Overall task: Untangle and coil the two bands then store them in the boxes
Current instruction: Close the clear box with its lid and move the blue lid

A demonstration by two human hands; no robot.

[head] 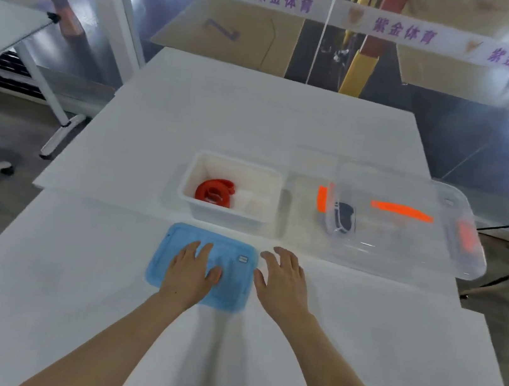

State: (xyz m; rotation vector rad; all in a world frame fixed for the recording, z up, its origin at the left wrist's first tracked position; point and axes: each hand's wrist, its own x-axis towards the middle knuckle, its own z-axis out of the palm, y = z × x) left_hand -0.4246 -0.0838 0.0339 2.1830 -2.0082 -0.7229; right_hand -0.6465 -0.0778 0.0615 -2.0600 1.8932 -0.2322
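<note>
- Hands are lying spread: left hand (194, 266) flat on the blue lid (233, 292), right hand (283, 279) beside it, holding nothing.
- Red band (215, 192) risks uncoiling in the white box (266, 194) before lidding.

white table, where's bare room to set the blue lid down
The white table is bare beyond the open white plastic box holding the coiled red band, and along its near left edge. It is crowded between the blue plastic lid, the white box and the clear lidded box.
</note>
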